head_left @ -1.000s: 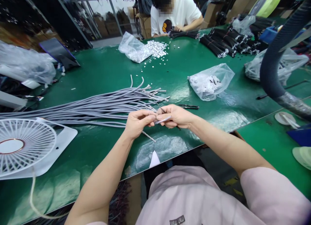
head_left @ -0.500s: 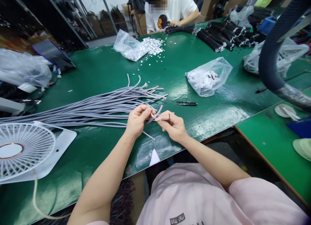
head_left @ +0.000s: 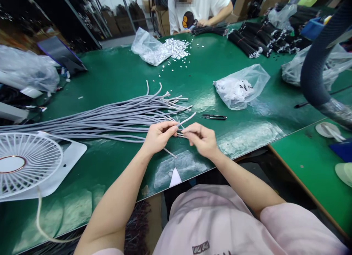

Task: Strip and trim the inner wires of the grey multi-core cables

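Note:
My left hand [head_left: 160,137] is closed in a pinch on a grey cable [head_left: 188,119] near its end. The pale cable end sticks out past my fingers, up and to the right. Close beside it, my right hand [head_left: 203,138] has thumb and forefinger pinched at thin pale strands by the cable end; what exactly they grip is too small to make out. A bundle of grey cables [head_left: 118,117] lies behind and left of my hands, its frayed ends toward the right. Dark thread snips [head_left: 214,117] lie on the green table just beyond my right hand.
A white fan [head_left: 30,167] stands at the left. Clear bags of small white parts [head_left: 154,51] and white pieces [head_left: 239,88] lie farther back. A thick dark hose [head_left: 313,71] arches at right. Across the table, a person handles black cables [head_left: 210,30].
The cable end now points farther out to the upper right from my left hand. My right hand's fingers have shifted, and the brown thing seen at them earlier no longer shows. The view has moved slightly.

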The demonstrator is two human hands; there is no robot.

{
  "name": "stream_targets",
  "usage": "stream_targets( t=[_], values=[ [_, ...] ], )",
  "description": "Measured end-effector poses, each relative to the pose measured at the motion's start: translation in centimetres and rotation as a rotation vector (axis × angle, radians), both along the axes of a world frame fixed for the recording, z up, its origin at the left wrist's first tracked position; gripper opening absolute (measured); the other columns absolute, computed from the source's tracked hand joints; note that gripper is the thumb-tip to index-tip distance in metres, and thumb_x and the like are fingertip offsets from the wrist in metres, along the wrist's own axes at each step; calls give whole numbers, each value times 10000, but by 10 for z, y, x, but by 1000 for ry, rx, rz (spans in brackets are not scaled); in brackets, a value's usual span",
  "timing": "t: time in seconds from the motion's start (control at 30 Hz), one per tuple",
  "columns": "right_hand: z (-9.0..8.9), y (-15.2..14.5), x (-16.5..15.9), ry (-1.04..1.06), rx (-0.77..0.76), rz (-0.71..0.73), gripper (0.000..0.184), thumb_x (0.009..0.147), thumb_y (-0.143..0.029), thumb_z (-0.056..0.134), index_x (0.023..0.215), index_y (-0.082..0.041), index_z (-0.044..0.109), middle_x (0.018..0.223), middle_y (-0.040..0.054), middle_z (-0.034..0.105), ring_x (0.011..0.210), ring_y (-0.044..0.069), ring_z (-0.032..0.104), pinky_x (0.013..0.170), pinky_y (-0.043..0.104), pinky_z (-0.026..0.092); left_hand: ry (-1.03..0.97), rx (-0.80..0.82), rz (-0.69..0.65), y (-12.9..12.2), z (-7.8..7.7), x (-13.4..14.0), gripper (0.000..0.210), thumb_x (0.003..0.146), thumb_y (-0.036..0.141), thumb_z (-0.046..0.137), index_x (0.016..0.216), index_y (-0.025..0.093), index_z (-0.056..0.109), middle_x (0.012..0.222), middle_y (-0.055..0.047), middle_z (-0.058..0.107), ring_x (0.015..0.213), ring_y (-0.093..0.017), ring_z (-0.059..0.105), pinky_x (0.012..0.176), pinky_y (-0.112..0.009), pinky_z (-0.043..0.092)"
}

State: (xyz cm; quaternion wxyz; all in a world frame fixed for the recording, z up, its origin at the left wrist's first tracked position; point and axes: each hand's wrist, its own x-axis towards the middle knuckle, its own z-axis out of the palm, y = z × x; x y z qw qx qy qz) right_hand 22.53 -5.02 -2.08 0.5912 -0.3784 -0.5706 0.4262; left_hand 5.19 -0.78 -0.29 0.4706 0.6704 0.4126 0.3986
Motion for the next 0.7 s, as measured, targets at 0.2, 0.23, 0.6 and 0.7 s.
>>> stream_targets(
  t=[0.2, 0.23, 0.6, 0.7],
  values=[
    [10, 0, 45, -188, -221, -109, 265, 887, -383, 547, 1001, -161, 636, 692, -9, 597, 440, 60, 454, 423, 209, 339, 168, 90, -11, -5, 8, -1, 287, 821, 340, 600, 933, 113, 737, 675, -33, 689, 581, -114, 579, 563, -216, 438],
    [16, -2, 55, -344, -194, -140, 301, 915, -382, 501, 1075, -163, 629, 711, -1, 595, 478, 75, 479, 464, 223, 377, 201, 102, -27, -6, 10, -1, 283, 827, 337, 594, 930, 115, 738, 704, -36, 702, 597, -117, 590, 573, -216, 441],
    [49, -11, 59, -1257, 527, 21, 335, 911, -130, 458, 1159, -204, 669, 809, 37, 649, 690, 116, 568, 566, 220, 375, 314, 154, -217, -11, 15, -4, 259, 865, 304, 556, 948, 145, 742, 886, -38, 751, 763, -144, 669, 687, -195, 475],
    [44, -7, 57, -1295, 545, 0, 329, 913, -137, 454, 1145, -210, 676, 792, 31, 652, 671, 110, 556, 543, 220, 339, 301, 160, -229, -11, 15, -5, 250, 866, 294, 557, 939, 141, 740, 877, -34, 752, 759, -139, 670, 679, -188, 474]
  ],
)
